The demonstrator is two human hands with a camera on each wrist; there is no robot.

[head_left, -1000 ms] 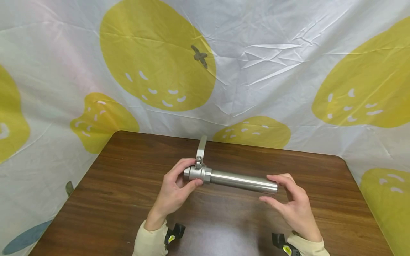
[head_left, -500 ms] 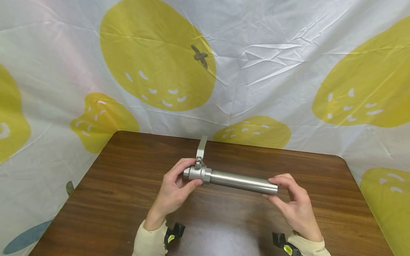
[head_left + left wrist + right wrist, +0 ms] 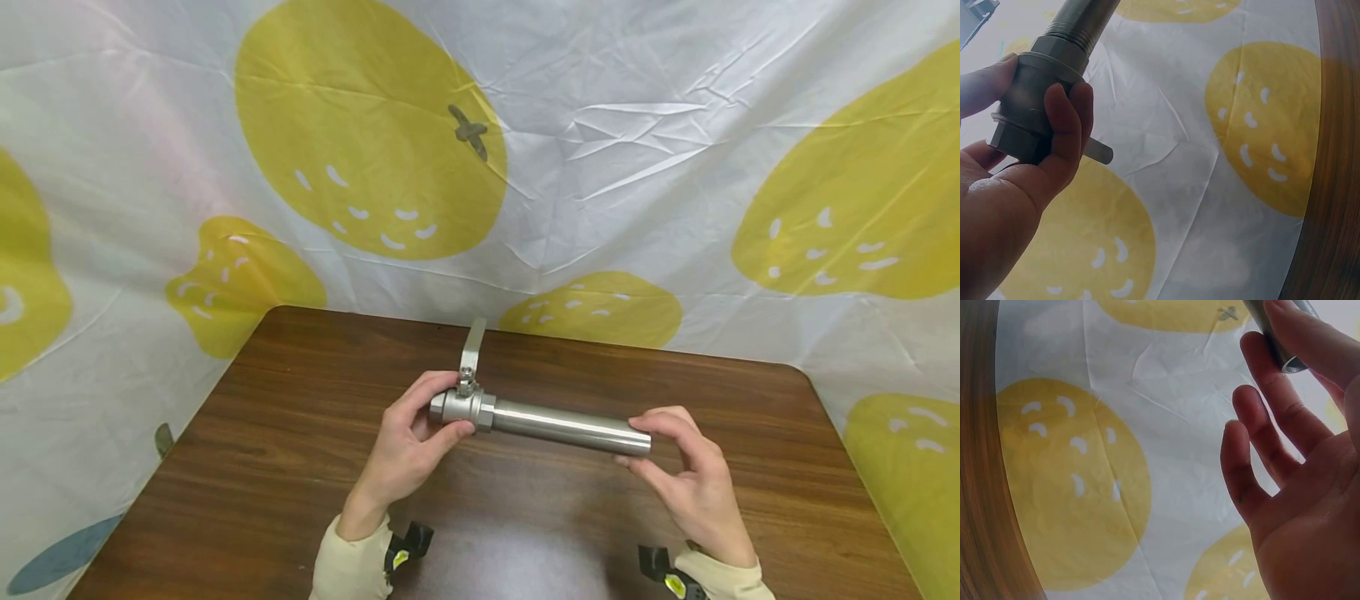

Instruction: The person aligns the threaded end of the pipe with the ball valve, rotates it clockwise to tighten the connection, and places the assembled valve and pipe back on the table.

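My left hand [image 3: 407, 450] grips a steel ball valve [image 3: 461, 407] by its body, thumb in front and fingers behind. The valve's flat lever handle [image 3: 472, 346] points away toward the back of the table. From the valve's right side runs a smooth steel pipe [image 3: 566, 425], held up above the table and sloping slightly down to the right. Threads show where the pipe [image 3: 1085, 28] meets the valve [image 3: 1038, 100] in the left wrist view. At the pipe's free end, my right hand [image 3: 693, 487] pinches it between thumb and fingers. The right wrist view shows its hollow end [image 3: 1294, 364].
A brown wood-grain table [image 3: 300, 383] lies beneath both hands. White cloth with yellow fruit prints [image 3: 600, 183] hangs behind it and along both sides. Black wrist straps with camera mounts [image 3: 408, 546] sit at the cuffs.
One second ago my right thumb stood off the pipe's free end; since then thumb and fingers have come together on it. My left hand and the valve look unmoved.
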